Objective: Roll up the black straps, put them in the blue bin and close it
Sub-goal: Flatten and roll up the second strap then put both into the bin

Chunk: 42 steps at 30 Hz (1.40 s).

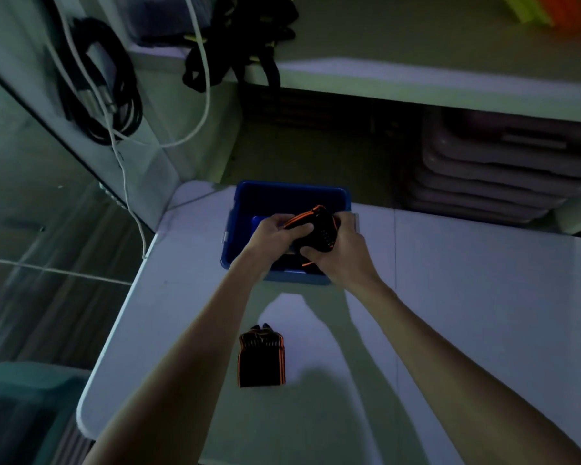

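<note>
Nearest, one rolled black strap (261, 359) with orange edging lies on the bench (467, 313), not yet binned. Beyond it, left hand (274, 234) and right hand (341, 255) together grip a second rolled strap (317, 228) over the open blue bin (249, 203). Lid not identifiable; closing remains.

Left hand (275, 231) and right hand (341, 251) gripping rolled black strap (317, 229) over open blue bin (249, 203), second rolled strap (261, 357) on counter (467, 297)
</note>
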### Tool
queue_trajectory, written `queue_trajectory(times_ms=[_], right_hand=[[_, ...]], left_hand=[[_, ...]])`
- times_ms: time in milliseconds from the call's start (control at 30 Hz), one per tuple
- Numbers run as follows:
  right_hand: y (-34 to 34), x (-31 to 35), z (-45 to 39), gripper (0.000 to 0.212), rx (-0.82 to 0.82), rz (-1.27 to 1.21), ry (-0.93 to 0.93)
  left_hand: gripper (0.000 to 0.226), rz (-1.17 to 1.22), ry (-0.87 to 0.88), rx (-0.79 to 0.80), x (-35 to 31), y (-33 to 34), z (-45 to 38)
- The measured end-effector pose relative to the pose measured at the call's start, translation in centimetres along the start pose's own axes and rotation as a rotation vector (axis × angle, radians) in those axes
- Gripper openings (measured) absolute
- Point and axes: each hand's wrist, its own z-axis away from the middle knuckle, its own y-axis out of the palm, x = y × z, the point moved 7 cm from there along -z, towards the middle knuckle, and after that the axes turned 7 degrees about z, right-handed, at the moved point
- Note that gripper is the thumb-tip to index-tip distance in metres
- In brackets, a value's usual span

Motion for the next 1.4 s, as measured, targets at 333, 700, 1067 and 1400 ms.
queue_trajectory(times_ms=[333,700,1067,1400], right_hand=[[3.9,-1.5,-3.3,0.065,0.104,0.882,-0.054],[0.6,-1.8,-4.1,0.033,-0.055,0.855,-0.231],[-0.8,-3.5,0.9,0.022,-0.157,0.468,-0.276],[7.2,-3.7,9.1,0.027,0.233,0.372,-0.466]], left_hand=[[0.013,-0.222,-0.233,0.082,4.2,1.3,-6.0],[0.051,-0.547,-0.232,0.147,7.2,1.6,-8.4],[0.059,-0.723,-0.085,0.005,4.4,1.0,-6.5],[0.023,-0.523,0.479,-0.449,0.7,-4.2,6.0]])
